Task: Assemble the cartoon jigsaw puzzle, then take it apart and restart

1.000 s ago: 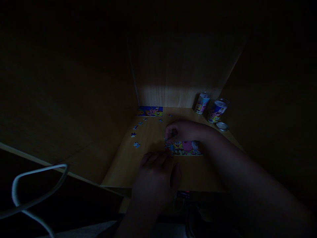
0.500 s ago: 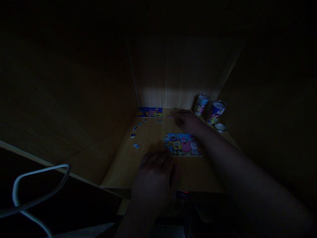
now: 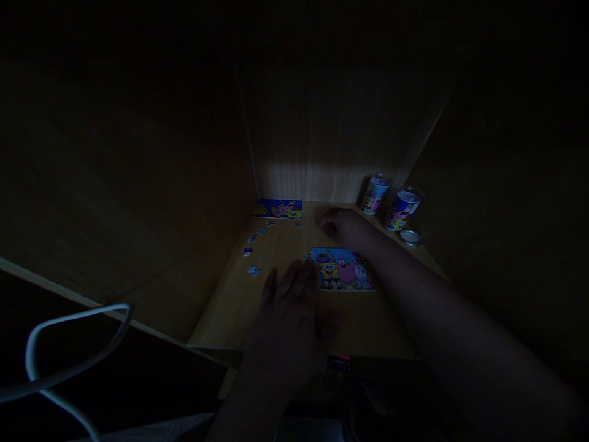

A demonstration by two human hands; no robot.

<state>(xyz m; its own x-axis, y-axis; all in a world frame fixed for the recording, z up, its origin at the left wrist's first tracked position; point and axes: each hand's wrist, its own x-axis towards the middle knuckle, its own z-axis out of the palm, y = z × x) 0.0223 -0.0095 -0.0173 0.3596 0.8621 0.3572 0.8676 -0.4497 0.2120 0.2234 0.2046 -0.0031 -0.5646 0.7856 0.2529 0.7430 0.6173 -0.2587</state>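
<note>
A small cartoon jigsaw puzzle (image 3: 343, 269), mostly assembled, lies on the dim wooden desk (image 3: 280, 245). My left hand (image 3: 288, 313) rests flat with fingers stretched out, its tips at the puzzle's left edge. Beyond the puzzle's far edge, my right hand (image 3: 343, 226) is curled on the desk where a loose piece lay; whatever is in its fingers is hidden. Several loose pieces (image 3: 252, 252) lie scattered to the left. A printed picture card (image 3: 280, 209) lies at the back by the wall.
Two small printed tins (image 3: 389, 202) stand at the back right, with a round metal lid (image 3: 411, 237) beside them. Wooden panels enclose the desk on the left, back and right. A white cable (image 3: 69, 356) loops at lower left. Lighting is very dim.
My right hand left the puzzle's top left corner and reached to the back of the desk, then curled there. My left hand's fingers stretched out forward to the puzzle's left edge.
</note>
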